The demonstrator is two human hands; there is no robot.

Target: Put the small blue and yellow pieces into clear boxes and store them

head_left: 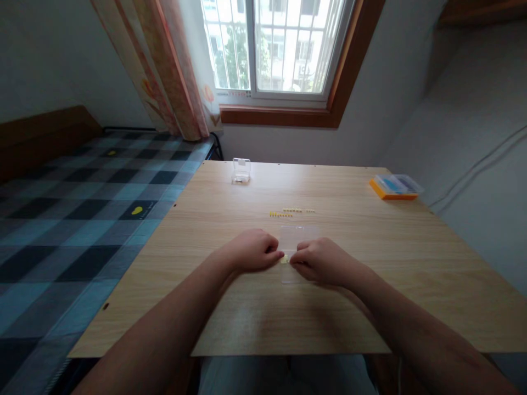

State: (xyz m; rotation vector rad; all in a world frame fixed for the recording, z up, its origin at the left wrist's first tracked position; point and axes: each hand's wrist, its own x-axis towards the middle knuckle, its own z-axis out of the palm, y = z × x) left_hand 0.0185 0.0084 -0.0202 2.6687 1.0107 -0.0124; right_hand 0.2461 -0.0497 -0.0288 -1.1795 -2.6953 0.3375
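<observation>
Both hands rest on a light wooden table (pixel 247 307), fingertips meeting at its middle. My left hand (pixel 251 250) is closed in a pinch, and my right hand (pixel 319 261) is closed the same way. Between their fingertips sits a tiny yellow piece (pixel 284 259), which both hands grip. It lies over a clear flat plastic sheet or lid (pixel 293 239) on the table. Just beyond, short rows of small yellow pieces (pixel 290 212) lie loose on the wood.
A small clear plastic box (pixel 241 170) stands near the table's far edge. An orange and blue case (pixel 395 186) lies at the far right corner. A bed with a checked blue cover (pixel 82 219) runs along the left. A window (pixel 275 49) and curtain are behind.
</observation>
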